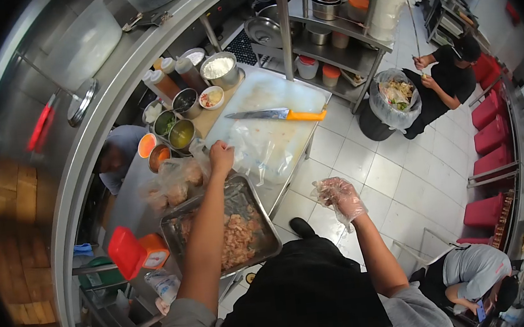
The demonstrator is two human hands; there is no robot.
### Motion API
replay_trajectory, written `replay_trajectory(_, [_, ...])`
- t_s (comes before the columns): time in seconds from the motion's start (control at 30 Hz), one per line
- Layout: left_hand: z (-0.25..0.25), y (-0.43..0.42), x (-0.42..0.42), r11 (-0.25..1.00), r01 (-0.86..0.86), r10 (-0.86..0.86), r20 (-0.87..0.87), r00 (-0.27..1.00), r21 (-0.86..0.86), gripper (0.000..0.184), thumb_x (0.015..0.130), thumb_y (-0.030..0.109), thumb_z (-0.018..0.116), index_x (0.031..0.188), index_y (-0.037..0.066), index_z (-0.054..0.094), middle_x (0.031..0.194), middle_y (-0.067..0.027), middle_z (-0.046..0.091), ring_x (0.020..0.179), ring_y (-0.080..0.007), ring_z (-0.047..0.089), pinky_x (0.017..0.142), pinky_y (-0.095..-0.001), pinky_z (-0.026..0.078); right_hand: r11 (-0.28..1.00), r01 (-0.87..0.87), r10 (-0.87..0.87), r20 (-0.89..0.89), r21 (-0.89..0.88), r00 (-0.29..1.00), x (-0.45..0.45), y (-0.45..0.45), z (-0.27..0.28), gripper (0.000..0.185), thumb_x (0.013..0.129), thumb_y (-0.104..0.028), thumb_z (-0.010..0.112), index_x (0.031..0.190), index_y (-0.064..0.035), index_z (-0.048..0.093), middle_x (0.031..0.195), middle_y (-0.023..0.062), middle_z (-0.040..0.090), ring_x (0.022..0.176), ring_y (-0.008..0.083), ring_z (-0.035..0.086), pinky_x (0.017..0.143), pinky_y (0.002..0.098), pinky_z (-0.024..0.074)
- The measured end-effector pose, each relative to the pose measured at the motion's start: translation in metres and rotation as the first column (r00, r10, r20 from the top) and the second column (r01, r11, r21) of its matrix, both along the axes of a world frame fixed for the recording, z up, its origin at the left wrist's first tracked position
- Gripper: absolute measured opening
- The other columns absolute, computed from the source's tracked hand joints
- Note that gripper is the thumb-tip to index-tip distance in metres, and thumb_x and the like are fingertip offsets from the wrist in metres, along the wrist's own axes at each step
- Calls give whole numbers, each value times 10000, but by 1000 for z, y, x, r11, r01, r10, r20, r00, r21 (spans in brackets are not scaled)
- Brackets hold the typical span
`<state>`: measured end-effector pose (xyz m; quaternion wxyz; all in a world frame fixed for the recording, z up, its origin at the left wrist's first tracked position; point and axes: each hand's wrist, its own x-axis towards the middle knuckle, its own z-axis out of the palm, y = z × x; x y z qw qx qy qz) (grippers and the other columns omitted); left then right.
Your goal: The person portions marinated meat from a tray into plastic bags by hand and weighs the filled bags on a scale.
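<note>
head view: clear bag [264, 157] on cutting board [280, 89]
bag: likely light, limp, slippery; pinch its edge
left hand [222, 158]: curled beside bag, grip unclear
right hand [341, 200]: gloved, loose, apparently holding nothing

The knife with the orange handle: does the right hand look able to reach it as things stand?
Probably yes: nothing seems to cover the knife, and its handle points right, the side where the gloved right hand is, though that hand may need to stretch forward.
</note>
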<state>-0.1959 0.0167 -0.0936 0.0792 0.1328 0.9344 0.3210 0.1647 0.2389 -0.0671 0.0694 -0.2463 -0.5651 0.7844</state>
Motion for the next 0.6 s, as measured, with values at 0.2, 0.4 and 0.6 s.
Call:
replay_trajectory(0.2, [81, -12, 62, 719, -145, -34, 243, 969, 680, 166, 881, -16, 711, 1021, -13, 623, 837, -83, 656, 837, -192, 706, 693, -304, 568, 994, -105, 105, -39, -1, 994, -30, -2, 12, 201, 1009, -145, 595, 1161, -14, 608, 952, 87, 702, 814, 165, 679, 681, 298, 552])
replay_trajectory(0.4, [110, -63, 106, 576, -211, -113, 332, 936, 790, 102, 917, -15, 689, 1006, -22, 640, 889, -43, 681, 833, -108, 670, 733, -272, 552, 972, -235, 232, -128, -12, 964, -65, -26, 38, 232, 996, -150, 636, 1176, -7, 605, 1006, 94, 697, 858, 172, 683, 699, 310, 552])
replay_trajectory(0.6, [152, -109, 158, 544, -135, -3, 163, 987, 828, 86, 952, 33, 671, 1031, 0, 665, 926, -30, 709, 807, -87, 654, 751, -265, 547, 933, -358, 349, -180, -21, 920, -89, -48, 51, 252, 975, -140, 667, 1184, -12, 609, 1029, 88, 706, 870, 171, 687, 715, 313, 546])
